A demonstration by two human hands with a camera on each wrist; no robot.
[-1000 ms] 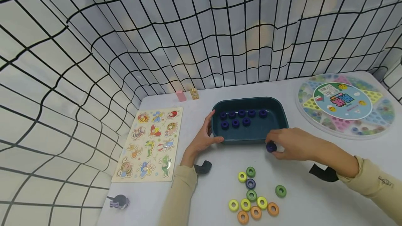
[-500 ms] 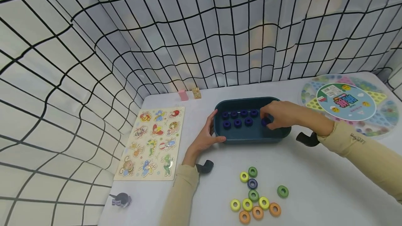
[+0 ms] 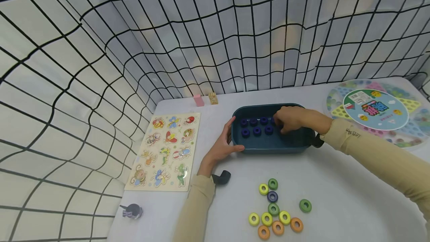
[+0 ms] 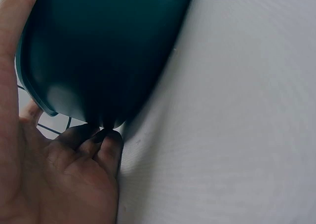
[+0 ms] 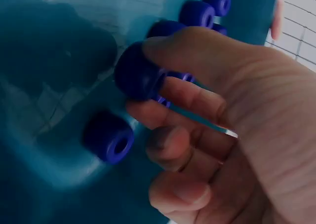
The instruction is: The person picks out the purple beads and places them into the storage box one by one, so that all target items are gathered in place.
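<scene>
My left hand (image 3: pixel 221 146) holds the left end of a dark teal tray (image 3: pixel 268 151), thumb at the front rim and fingers along the end wall. Inside the tray my right hand (image 3: pixel 293 118) pinches a purple ring (image 5: pixel 134 75) between thumb and index finger, clearest in the right wrist view. Several other purple rings (image 3: pixel 256 131) stand in two rows on the tray's left half. One more purple ring (image 5: pixel 108 136) sits close to the curled fingers of that hand. In the head view the right hand mostly hides the pinched ring.
Loose green (image 3: pixel 305 205), yellow (image 3: pixel 254 219), orange (image 3: pixel 263 232) and blue rings (image 3: pixel 272 196) lie in front. An insect puzzle board (image 3: pixel 162 152) is at left, a round game box (image 3: pixel 376 109) at right. Small pink (image 3: pixel 198 100) and gold pieces (image 3: pixel 213 98) lie behind; black netting surrounds the table.
My right hand has carried a purple ring from the tray's front edge into it, then shifted slightly left toward the rows. The left hand has kept its hold on the tray.
</scene>
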